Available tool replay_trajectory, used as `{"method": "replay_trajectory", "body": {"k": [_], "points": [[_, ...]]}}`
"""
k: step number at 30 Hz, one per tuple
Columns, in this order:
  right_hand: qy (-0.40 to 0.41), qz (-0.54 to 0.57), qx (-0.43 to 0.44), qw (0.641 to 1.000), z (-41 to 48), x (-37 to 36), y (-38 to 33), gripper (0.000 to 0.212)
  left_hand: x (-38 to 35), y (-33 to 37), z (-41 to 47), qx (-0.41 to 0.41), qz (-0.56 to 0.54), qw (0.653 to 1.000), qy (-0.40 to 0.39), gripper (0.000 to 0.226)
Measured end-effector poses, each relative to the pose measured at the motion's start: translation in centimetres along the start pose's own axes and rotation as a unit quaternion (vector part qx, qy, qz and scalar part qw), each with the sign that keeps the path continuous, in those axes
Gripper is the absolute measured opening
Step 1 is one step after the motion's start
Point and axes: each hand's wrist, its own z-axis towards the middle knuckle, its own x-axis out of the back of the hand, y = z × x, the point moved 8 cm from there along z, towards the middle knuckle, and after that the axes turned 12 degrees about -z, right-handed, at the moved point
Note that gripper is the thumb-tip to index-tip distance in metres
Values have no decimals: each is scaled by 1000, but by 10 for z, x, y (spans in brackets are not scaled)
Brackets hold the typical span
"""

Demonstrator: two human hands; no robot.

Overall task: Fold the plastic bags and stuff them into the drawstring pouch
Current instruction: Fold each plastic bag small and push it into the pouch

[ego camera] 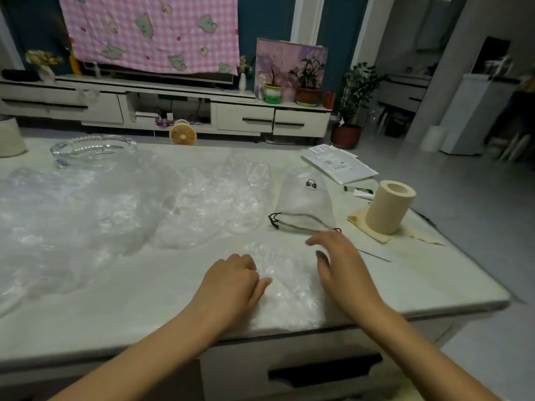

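**Ana:** Fingers of the left hand [233, 280]: how do they lie?

**Ben:** Curled under, knuckles up, at the lower middle of the frame. The thumb lies straight on the left edge of a small folded plastic bag [289, 296]. The fingertips are hidden under the hand, so I cannot tell whether they pinch the plastic or only press it.

**Ana:** And the right hand [343, 266]?

**Ben:** Released. The fingers are spread and loosely bent, grasping nothing. It sits over the right side of the same bag, and I cannot tell whether the palm touches it.

**Ana:** Where is that bag?

**Ben:** Between the two hands, on the pale table [130, 314], reaching the front rim.

**Ana:** The pouch?

**Ben:** The see-through drawstring pouch [304, 198] lies flat right of centre, just above the right hand, mouth toward the person. Its black cord [301, 224] runs along the opening, and the right fingertips are near the cord's right end.

**Ana:** Other bags?

**Ben:** Loose clear bags [86, 221] lie crumpled over the left and middle of the table, the nearest just beside the pouch.

**Ana:** What else?

**Ben:** A glass ashtray [92, 150] sits at the table's upper left. A cream paper roll [389, 206] stands upright on a beige sheet [376, 235] right of the pouch. A white mailer [338, 164] lies behind the pouch. A thin dark rod [373, 256] lies just right of the right hand.
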Motion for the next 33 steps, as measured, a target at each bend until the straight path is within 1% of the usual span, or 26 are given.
{"method": "replay_trajectory", "body": {"k": [1,2,3,4,5,6,7,8,9,10,12,14,16,17,18,19,20,21,23,25,26,28,30,31,32,33], "points": [[-26,49,-5,998,-12,-5,-7,27,2,2,0,2,-17,1000,15,45],[-66,64,8,996,-23,-14,-18,35,2,2,1,-2,-39,999,25,40],[-116,41,36,992,-33,-25,-29,52,1,1,1,-2,-59,998,17,37],[-162,5,65,985,-42,-38,-34,70,-2,2,1,9,-71,997,0,40],[-203,-45,87,974,-47,-50,-34,84,-7,3,1,18,-62,997,-33,52],[-236,-89,95,963,-51,-58,-29,91,-15,3,-2,25,-36,996,-74,72],[-254,-118,99,955,-52,-62,-22,92,-24,-3,-9,42,-30,991,-123,94],[-267,-134,101,949,-51,-63,-15,91,-32,-11,-18,78,-43,981,-172,108],[-276,-143,100,945,-50,-62,-8,90,-39,-18,-26,109,-48,969,-217,113],[-285,-149,96,942,-49,-61,-1,90,-42,-23,-30,132,-53,960,-242,116],[-303,-152,81,937,-48,-61,15,90,-44,-26,-34,148,-61,949,-273,122],[-312,-154,66,935,-48,-60,26,94,-42,-27,-37,157,-54,944,-284,130],[-270,-127,38,954,-45,-50,27,95,-28,-24,-35,180,-50,949,-252,140],[-229,-103,18,968,-42,-42,23,86,-17,-23,-30,192,-54,959,-202,139],[-190,-72,4,979,-38,-35,17,73,-7,-21,-22,186,-59,970,-143,129],[-159,-42,1,986,-34,-31,8,63,1,-14,-14,156,-59,981,-100,110],[-146,-26,11,989,-31,-31,-4,59,4,-8,-5,121,-62,989,-64,92],[-147,-25,32,988,-28,-36,-16,62,2,-3,2,90,-58,993,-56,87],[-175,-44,81,980,-28,-55,-33,81,-23,-1,4,55,-28,992,-106,105],[-221,-90,104,966,-31,-74,-31,89,-46,-11,-3,97,-57,980,-165,118],[-235,-108,109,960,-32,-79,-28,89,-52,-17,-7,120,-69,973,-187,119],[-246,-123,119,954,-34,-83,-25,90,-55,-21,-11,139,-81,966,-203,118],[-240,-102,122,958,-33,-79,-27,84,-50,-22,-13,136,-98,968,-188,114],[-229,-65,110,965,-30,-73,-28,76,-43,-20,-12,117,-110,973,-168,111],[-211,-19,90,973,-26,-64,-26,66,-32,-16,-12,85,-125,979,-136,103],[-178,24,74,981,-23,-52,-23,59,-20,-11,-13,38,-133,985,-99,89]]}}
